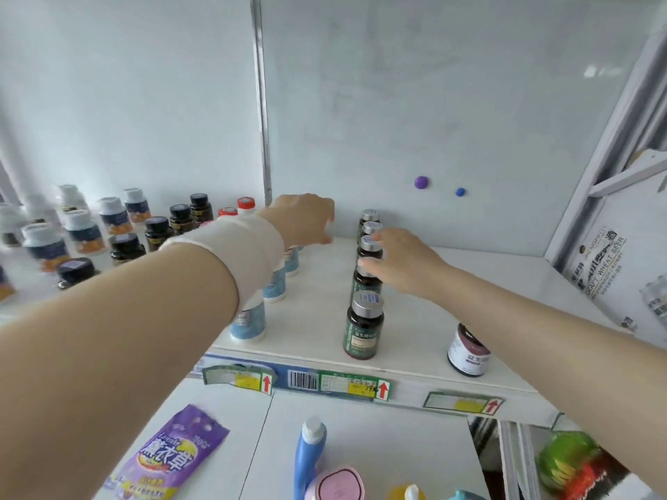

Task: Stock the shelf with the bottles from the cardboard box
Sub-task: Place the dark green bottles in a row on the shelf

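Observation:
A row of dark green bottles (362, 328) with silver caps runs from the front of the white shelf (415, 312) to its back wall. My right hand (400, 261) lies over the middle of that row, its straight fingers touching the caps. To the left stands a row of white bottles with light blue labels (249, 319), partly hidden by my left forearm. My left hand (305, 218), with a white band on the wrist, hovers over the back of this row, fingers relaxed, and nothing shows in it. A single dark bottle with a purple label (468, 351) stands at the front right. The cardboard box is out of view.
Several dark and white bottles (119, 243) fill the shelf section to the left, beyond a metal upright (262, 102). A white beer carton (606, 272) leans at the right. Price tags (355, 384) line the shelf edge. Below lie a purple packet (169, 460) and a blue bottle (308, 452).

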Demonstrator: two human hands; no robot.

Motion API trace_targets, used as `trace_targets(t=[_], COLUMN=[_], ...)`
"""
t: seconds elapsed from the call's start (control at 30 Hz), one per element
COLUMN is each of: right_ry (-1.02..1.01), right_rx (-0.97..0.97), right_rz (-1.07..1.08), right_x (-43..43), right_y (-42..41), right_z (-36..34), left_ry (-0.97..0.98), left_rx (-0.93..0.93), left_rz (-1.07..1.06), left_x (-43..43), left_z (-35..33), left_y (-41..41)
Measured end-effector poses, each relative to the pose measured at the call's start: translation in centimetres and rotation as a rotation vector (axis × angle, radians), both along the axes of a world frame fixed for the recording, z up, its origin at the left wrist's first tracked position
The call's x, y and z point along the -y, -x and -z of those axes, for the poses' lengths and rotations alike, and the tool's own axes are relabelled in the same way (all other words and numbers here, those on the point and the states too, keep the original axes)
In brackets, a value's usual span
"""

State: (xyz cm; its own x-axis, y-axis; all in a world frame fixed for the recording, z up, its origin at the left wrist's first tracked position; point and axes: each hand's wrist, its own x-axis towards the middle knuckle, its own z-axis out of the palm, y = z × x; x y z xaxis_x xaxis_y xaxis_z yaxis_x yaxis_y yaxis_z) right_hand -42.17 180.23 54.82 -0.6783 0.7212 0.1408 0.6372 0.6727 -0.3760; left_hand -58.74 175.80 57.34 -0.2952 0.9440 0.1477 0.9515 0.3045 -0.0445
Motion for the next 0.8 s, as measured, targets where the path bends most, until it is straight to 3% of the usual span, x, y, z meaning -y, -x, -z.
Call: trace_targets(t=[0.13,0.3,0.5,0.8], right_ry=[-0.189,-0.380,-0.490,-0.573], right_rx=[0.135,0.162,0.132,0.143], right_rz=[-0.028,-0.177,-0.418,-0.777], right_x=[4.1,11.0,22.8,45.6], right_y=[1.5,6.5,17.5,37.3], right_z=[0.2,-0.2,-0.5,3.1], left_ry=[0.052,0.129,0.174,0.289], left_rx=[-0.310,-0.476,-0.499,-0.294], left_rz=[-0.048,-0.177,-0.410,-0.754], left_x=[7.2,17.6,31.7,57.1], left_z=[-0.2,-1.6,-1.5,4.9], left_y=[-0.6,2.0,9.3,24.3])
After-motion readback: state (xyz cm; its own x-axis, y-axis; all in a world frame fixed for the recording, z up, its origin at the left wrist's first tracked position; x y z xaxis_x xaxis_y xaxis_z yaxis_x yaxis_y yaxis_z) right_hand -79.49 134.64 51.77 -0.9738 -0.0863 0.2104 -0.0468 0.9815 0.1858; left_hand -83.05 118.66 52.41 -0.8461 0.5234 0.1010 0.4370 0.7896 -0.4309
